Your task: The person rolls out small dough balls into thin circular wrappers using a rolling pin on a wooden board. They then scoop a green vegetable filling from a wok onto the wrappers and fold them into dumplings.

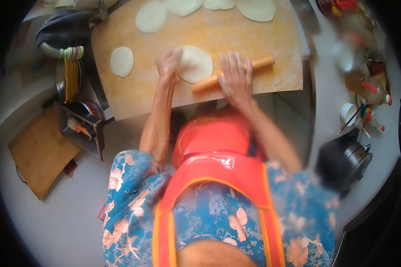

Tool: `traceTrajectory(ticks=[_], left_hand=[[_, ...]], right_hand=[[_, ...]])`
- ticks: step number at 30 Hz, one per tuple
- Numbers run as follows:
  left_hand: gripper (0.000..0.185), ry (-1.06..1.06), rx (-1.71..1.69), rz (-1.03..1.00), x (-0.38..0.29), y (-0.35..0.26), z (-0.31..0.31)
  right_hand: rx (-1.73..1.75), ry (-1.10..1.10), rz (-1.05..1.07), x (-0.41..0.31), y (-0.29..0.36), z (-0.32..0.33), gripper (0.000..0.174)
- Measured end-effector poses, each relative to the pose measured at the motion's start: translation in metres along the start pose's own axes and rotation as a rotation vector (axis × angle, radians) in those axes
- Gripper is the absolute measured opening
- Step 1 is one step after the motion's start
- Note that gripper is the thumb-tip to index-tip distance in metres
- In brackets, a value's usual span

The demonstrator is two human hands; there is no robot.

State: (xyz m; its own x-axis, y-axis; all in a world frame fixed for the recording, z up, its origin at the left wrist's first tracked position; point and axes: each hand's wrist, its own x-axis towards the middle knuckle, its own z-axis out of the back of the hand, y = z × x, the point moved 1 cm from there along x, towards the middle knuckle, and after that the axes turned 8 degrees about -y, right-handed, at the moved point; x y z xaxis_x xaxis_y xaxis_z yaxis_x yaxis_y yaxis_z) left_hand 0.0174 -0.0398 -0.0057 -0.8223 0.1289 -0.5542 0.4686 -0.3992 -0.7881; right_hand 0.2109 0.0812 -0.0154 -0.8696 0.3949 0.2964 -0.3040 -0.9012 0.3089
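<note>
On a floured wooden board (pixel 147 43) lies a round, flat disc of dough (pixel 197 65). My left hand (pixel 168 65), partly blurred, has its fingers curled on the left edge of that disc. My right hand (pixel 235 78) holds a wooden rolling pin (pixel 264 62) under its palm, fingers stretched forward over it. The pin slants across the board near its front edge, and its left end is close to the lower right rim of the disc. A smaller dough disc (pixel 122 61) lies apart on the left.
Several rolled discs (pixel 151 16) lie along the board's far side. At left are a yellow plastic basket (pixel 72 80), a brush (pixel 78 126) and a wooden panel (pixel 43 157). Bottles (pixel 367 86), a white cup (pixel 348 112) and a metal pot (pixel 357 157) stand on the right.
</note>
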Motion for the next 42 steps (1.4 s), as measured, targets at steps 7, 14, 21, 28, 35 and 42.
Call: traceTrajectory(ticks=[7,14,21,28,35,42], left_hand=[[0.027,0.010,0.188,-0.257,-0.026,-0.007,-0.046],[0.022,-0.021,0.132,-0.097,-0.002,0.027,0.008],[0.035,0.222,0.638,-0.447,-0.006,-0.033,-0.019],[0.020,-0.171,-0.395,0.140,-0.024,0.020,-0.002],[0.024,-0.139,0.589,-0.388,-0.008,-0.003,-0.028],[0.020,0.036,-0.036,0.053,-0.011,0.014,0.025]], right_hand=[[-0.096,-0.162,-0.006,0.052,-0.007,-0.040,0.060],[-0.055,-0.006,0.005,-0.012,-0.003,0.000,0.062],[-0.059,-0.152,-0.046,0.094,0.000,-0.033,0.061],[-0.034,0.032,0.035,-0.024,-0.003,0.016,0.065],[-0.118,-0.208,-0.071,0.094,0.001,-0.039,0.057],[-0.082,-0.024,-0.006,-0.012,0.002,0.001,0.061]])
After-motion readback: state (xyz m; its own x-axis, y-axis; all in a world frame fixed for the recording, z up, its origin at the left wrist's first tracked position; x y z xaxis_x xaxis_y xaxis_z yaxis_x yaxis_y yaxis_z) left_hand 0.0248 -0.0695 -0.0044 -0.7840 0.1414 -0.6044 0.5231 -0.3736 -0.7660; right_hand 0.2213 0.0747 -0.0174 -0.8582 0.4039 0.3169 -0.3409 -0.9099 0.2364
